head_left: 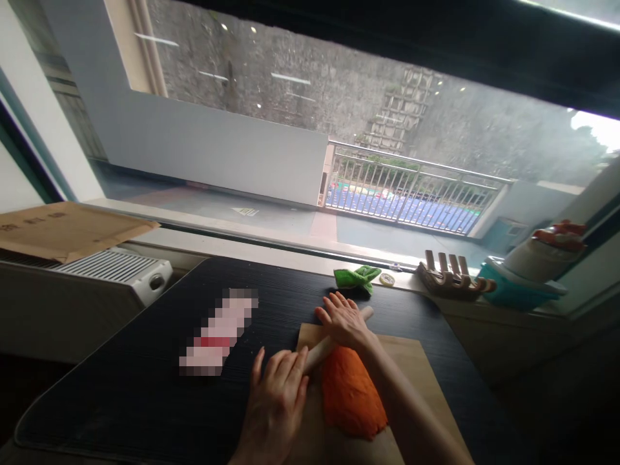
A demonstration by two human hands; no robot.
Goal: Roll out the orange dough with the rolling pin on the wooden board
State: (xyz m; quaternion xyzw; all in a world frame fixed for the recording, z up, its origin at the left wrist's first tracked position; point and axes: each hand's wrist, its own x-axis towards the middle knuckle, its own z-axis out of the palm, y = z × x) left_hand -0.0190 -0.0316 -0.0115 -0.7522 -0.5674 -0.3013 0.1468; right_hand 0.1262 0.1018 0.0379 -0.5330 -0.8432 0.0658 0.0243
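Observation:
A wooden rolling pin [318, 354] lies slanted across the far end of an orange slab of dough [349, 394] on a wooden board [416, 368]. My left hand [276, 403] presses flat on the pin's near left end, fingers spread. My right hand [343, 321] presses flat on the pin's far right part, its forearm crossing over the board beside the dough. The pin's tip [368, 312] sticks out past my right hand.
The board sits on a black table [145, 387]. A blurred-out object [217, 332] lies left of the board. Behind are a green cloth [357, 277], a wooden rack [450, 274], a teal bowl stack [523, 278], and a radiator [97, 278] under cardboard [62, 229].

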